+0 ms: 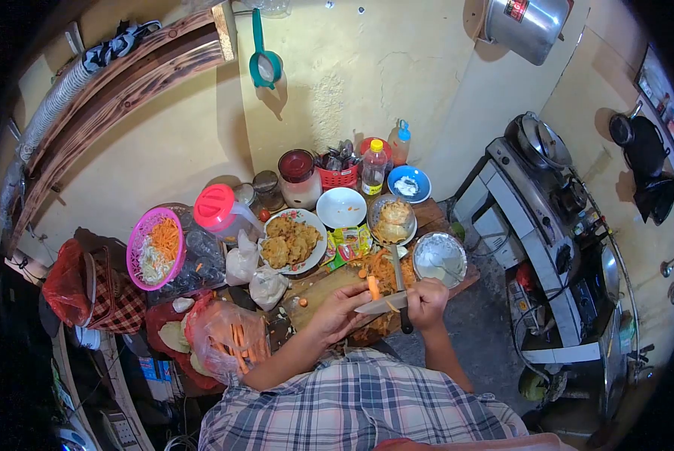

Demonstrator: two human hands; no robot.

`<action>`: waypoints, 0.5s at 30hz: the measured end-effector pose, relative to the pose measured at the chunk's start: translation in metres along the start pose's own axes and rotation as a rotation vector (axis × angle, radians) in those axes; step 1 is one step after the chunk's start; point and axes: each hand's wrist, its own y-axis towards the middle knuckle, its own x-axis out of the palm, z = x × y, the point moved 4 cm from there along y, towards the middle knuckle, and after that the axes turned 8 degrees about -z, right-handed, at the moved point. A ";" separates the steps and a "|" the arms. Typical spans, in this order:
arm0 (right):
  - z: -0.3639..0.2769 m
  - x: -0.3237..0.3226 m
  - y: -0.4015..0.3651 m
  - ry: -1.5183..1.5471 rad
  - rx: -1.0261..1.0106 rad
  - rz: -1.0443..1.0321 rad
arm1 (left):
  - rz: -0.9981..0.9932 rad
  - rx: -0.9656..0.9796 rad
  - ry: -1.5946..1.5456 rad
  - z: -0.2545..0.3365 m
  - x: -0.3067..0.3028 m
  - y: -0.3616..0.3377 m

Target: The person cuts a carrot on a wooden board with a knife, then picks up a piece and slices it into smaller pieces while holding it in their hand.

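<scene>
My left hand (335, 317) grips a peeled-looking orange carrot (374, 286) upright over the wooden board (320, 291). In my right hand (427, 304) is a kitchen knife (383, 304), its wide blade pointing left against the lower part of the carrot. A second knife (397, 264) with a black handle lies beneath, partly hidden by the first blade and my right hand. Orange peelings (382, 264) are scattered on the board around both hands. A small carrot piece (303, 302) rests left of my left hand. Right of the board's middle stands a silvery bowl (440, 259).
Fritters (289, 242) fill a plate behind the board. A pink basket (132, 255) with shredded vegetables and a bag of carrots (231, 338) stand left. Behind are a pitcher (213, 207), white bowl (341, 207), oil bottle (374, 169) and blue bowl (410, 185). A stove counter (532, 225) is right.
</scene>
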 end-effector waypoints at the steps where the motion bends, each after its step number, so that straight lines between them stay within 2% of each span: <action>1: -0.001 -0.001 0.000 0.001 -0.002 -0.001 | -0.012 0.042 0.031 0.001 0.000 -0.001; 3: -0.005 -0.003 0.001 -0.030 -0.074 -0.039 | -0.022 0.086 0.060 0.002 0.002 -0.003; 15: -0.018 -0.005 0.003 -0.050 -0.083 -0.006 | -0.039 0.135 0.090 0.007 0.014 -0.016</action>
